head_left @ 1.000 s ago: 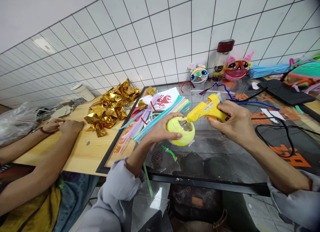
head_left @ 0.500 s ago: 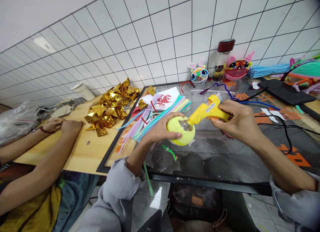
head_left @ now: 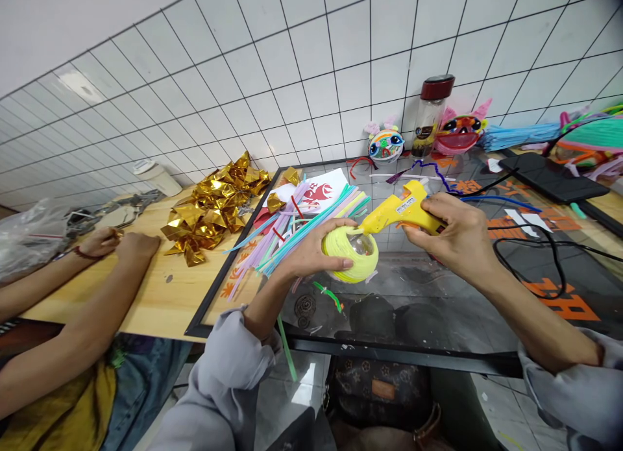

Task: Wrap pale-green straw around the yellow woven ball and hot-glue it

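Observation:
My left hand (head_left: 318,251) is wrapped round a yellow ball (head_left: 351,267) that looks covered in coils of pipe cleaner, with a round clear opening facing up. In my right hand (head_left: 450,233) is a yellow hot glue gun (head_left: 402,207), gripped by its handle. Its nozzle points down and left at the upper rim of the ball's opening; whether the tip touches is too small to tell. Left of the ball lies a bundle of pastel pipe cleaners (head_left: 296,233). A short green pipe cleaner piece (head_left: 328,296) rests on the dark glass tabletop below.
Folded gold paper (head_left: 209,204) is heaped on the wooden table to the left, near another person's hands (head_left: 139,243). At the back stand two decorated balls (head_left: 384,144), (head_left: 458,134) and a lidded bottle (head_left: 431,117). A phone (head_left: 555,177) and black cords (head_left: 559,269) lie right.
The glue gun's nozzle has moved from inside the ball's opening up and left to its upper rim. My left hand still holds the ball in nearly the same place.

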Demonstrator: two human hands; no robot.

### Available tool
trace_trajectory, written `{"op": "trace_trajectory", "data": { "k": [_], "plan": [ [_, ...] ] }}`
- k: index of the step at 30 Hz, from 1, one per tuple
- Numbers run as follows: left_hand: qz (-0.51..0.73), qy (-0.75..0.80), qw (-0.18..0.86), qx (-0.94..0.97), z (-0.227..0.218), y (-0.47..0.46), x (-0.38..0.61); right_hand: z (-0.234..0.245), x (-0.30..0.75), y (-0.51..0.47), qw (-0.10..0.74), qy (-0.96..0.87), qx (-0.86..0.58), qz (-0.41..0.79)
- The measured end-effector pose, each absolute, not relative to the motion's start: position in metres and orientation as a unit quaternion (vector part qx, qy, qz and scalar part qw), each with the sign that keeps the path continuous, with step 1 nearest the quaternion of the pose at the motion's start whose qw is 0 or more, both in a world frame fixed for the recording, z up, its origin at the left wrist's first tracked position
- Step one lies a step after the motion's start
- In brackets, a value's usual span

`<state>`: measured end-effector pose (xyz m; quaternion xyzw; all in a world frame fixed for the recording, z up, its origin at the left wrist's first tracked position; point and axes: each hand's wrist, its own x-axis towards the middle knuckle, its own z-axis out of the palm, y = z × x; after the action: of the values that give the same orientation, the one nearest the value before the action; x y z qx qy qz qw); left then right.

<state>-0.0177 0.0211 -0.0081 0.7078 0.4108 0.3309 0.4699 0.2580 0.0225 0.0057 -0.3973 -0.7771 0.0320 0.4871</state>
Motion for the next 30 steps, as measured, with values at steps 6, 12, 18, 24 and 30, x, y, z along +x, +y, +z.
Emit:
{"op": "trace_trajectory", "data": {
  "k": [6, 12, 18, 24, 30],
  "plan": [
    [0.326, 0.417, 0.468, 0.708, -0.0046, 0.0203, -0.0157, 0.0034, 0.256, 0.0218, 0.484, -0.777, -0.4, 0.028],
    [0.324, 0.417, 0.454, 0.718, -0.0024, 0.0202, -0.0149, -0.0011, 0.2547, 0.024, 0.494, -0.77, -0.403, 0.016],
    [0.324, 0.416, 0.445, 0.724, -0.0035, 0.0213, -0.0153, -0.0015, 0.2533, 0.0238, 0.494, -0.768, -0.407, 0.028],
    [0.323, 0.414, 0.472, 0.708, -0.0042, 0.0215, -0.0157, 0.0024, 0.2562, 0.0241, 0.481, -0.781, -0.394, 0.059],
    [0.328, 0.404, 0.492, 0.698, -0.0048, 0.0214, -0.0156, 0.0057, 0.2615, 0.0256, 0.466, -0.795, -0.382, 0.073]
  ]
}}
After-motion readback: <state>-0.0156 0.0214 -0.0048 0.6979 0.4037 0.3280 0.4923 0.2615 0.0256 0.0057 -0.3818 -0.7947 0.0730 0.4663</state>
